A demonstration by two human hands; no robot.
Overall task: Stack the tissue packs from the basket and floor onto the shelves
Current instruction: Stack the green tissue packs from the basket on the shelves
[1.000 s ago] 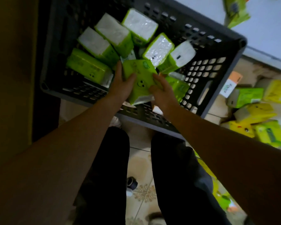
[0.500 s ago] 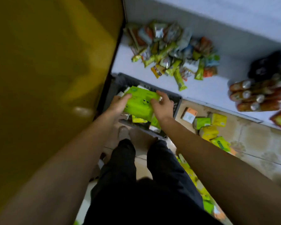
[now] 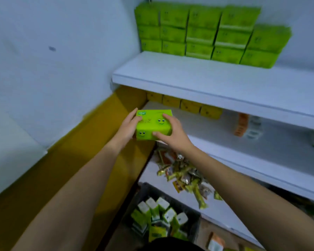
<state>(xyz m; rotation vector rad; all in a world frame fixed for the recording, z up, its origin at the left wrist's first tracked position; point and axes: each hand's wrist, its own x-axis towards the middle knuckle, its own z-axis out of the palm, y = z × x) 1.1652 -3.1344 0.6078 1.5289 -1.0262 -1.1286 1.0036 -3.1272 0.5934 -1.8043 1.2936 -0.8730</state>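
Observation:
I hold a green tissue pack (image 3: 152, 126) with smiley faces between both hands, in front of the left end of the middle shelf (image 3: 225, 131). My left hand (image 3: 128, 128) holds its left side, fingers along the pack's end. My right hand (image 3: 172, 134) grips its right side with thumb on the front. Green tissue packs (image 3: 207, 33) stand stacked in rows on the upper shelf (image 3: 198, 78). A row of yellow packs (image 3: 185, 105) lines the back of the middle shelf. The dark basket (image 3: 194, 225) with more packs (image 3: 159, 212) sits on the floor below.
A pile of snack sachets (image 3: 185, 176) lies on the lowest shelf. An orange box (image 3: 240, 125) and small items stand on the middle shelf to the right. A yellow side panel (image 3: 98, 142) and white wall bound the left. A small box (image 3: 215, 241) lies on the floor.
Both hands lifted the green pack out of the basket and raised it to the height of the middle shelf. My view swung up from the floor to the shelves.

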